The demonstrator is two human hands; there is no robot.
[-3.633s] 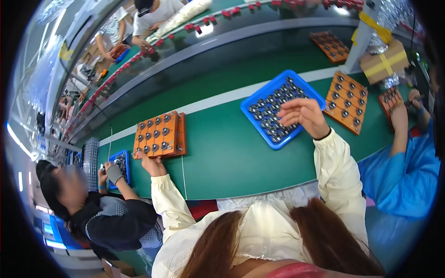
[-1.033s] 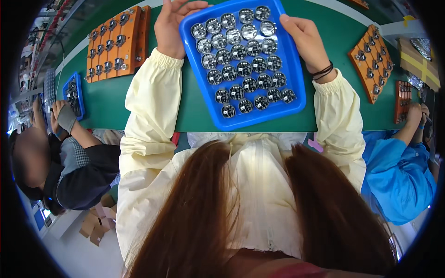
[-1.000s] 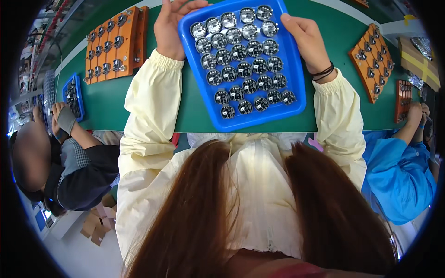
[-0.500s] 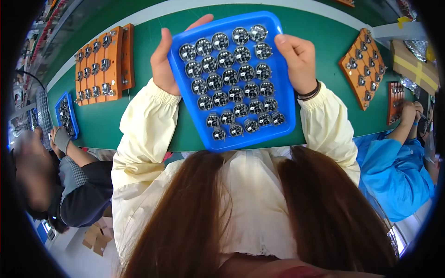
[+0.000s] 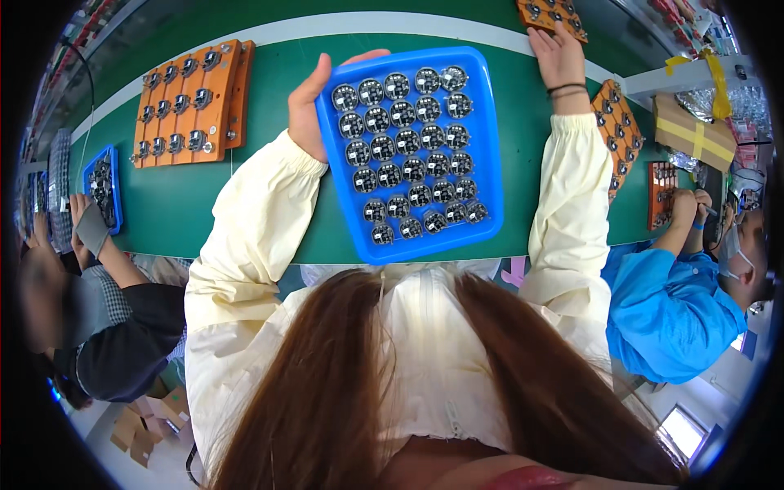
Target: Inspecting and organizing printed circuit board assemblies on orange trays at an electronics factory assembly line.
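At ten o'clock on the rim of the blue tray (image 5: 441,242), the thumb of the left hand (image 5: 309,122) stands apart; its other fingers lie mostly hidden behind the tray, so whether they pinch cannot be told. Toward two o'clock from the tray, the right hand (image 5: 562,67) reaches out, fingers nearly straight and slightly spread, at the near edge of an orange board (image 5: 555,15); contact is unclear. The tray bears rows of round dark parts (image 5: 414,168). Beyond, on the green table (image 5: 278,82), stacked orange boards (image 5: 175,106) lie toward nine o'clock, another studded board (image 5: 618,135) toward three.
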